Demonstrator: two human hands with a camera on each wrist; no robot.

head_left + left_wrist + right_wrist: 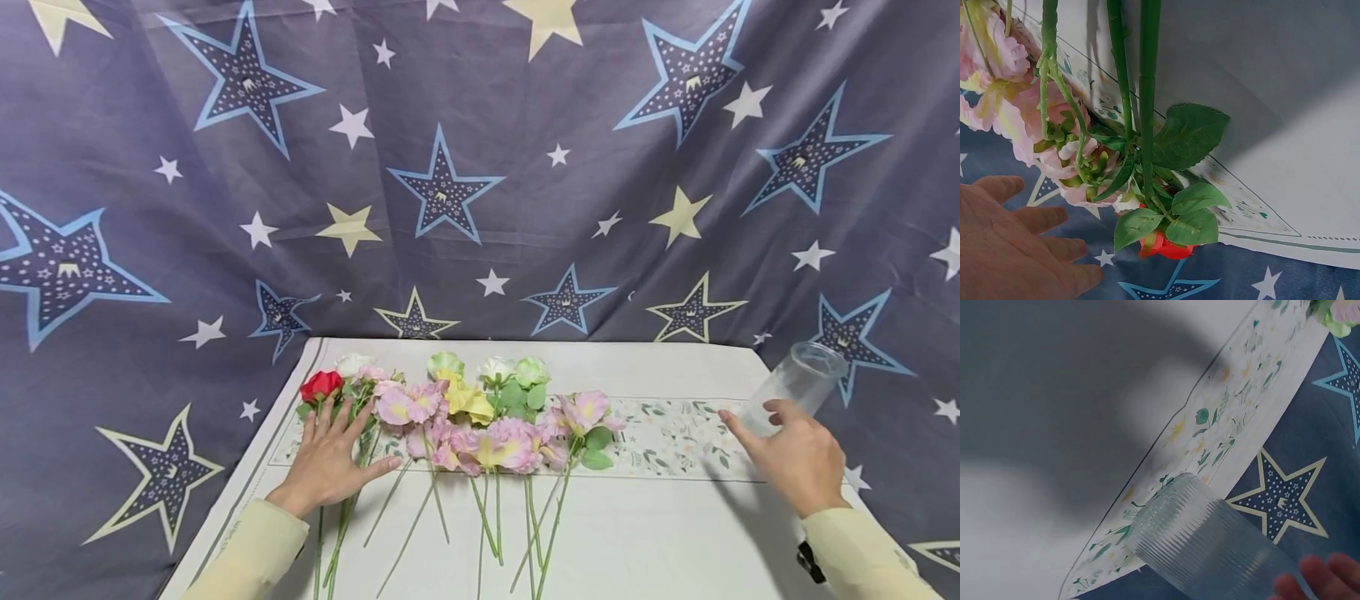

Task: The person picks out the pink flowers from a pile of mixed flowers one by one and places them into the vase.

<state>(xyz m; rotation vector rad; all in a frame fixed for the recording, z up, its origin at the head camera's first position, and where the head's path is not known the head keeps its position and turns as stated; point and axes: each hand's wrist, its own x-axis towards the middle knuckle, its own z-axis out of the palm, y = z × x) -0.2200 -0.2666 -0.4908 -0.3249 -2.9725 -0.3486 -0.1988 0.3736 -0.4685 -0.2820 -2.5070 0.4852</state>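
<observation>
My left hand (pixel 330 458) is spread over the stems just below a red rose (pixel 321 386), its fingers extended. In the left wrist view, the fingers lie beside the red rose (pixel 1169 245) and a pink flower (pixel 1066 181), holding nothing. Pink-and-yellow flowers (pixel 510 446), a yellow flower (pixel 468 402) and several white and green blooms lie in a row, stems toward me. On the right stands a clear ribbed glass vase (pixel 795 383). My right hand (pixel 802 458) is in front of it, thumb and fingers apart. In the right wrist view, fingertips show near the vase (pixel 1210 540); contact is unclear.
A white tablecloth (pixel 637 533) with a leaf-print band (pixel 675 433) covers the table. Behind it hangs a dark curtain (pixel 525 183) with stars. The vase stands near the table's right edge, and the red rose lies near the left edge.
</observation>
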